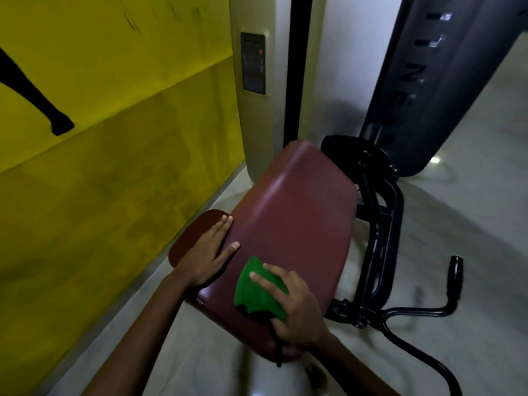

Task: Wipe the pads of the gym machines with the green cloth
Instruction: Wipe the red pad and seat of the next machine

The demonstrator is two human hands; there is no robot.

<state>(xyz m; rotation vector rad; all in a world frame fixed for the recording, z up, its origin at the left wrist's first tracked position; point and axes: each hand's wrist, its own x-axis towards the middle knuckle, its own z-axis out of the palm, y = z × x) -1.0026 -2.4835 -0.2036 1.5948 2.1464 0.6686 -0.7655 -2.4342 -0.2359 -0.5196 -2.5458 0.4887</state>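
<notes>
The green cloth [258, 290] is being held against the near end of a large maroon pad [297, 224], bunched into a crumpled wad under the right hand [291, 304]. That hand's fingers are being kept curled over the top of the cloth, slightly spread, with the fingertips pressed into the fabric; the thumb is hidden, so its part in the grip cannot be told. A dark cord [277, 347] is being left to dangle from beneath the same hand, past the pad's near edge.

The pad is being steadied at its left edge by the left hand [208, 258] — fingers straight and close together, laid flat, the thumb stretched out across the maroon surface towards the cloth without touching it. Just beside and under that hand a smaller, darker red pad [191, 235] is being partly covered by the palm.

To the right of the large pad a black metal frame [383, 224] is being shown, with a curved bar running to a black handle grip [454, 275] that stands well apart from both hands. Behind the pad a beige machine column [257, 110] carrying a dark label panel [253, 64] is being crowded close against a yellow wall [114, 138] — the gap between wall and pad is narrow on the left side. A dark grey shroud [434, 90] with blurred lettering is being seen at the upper right, rising from the pale glossy floor [457, 210].
</notes>
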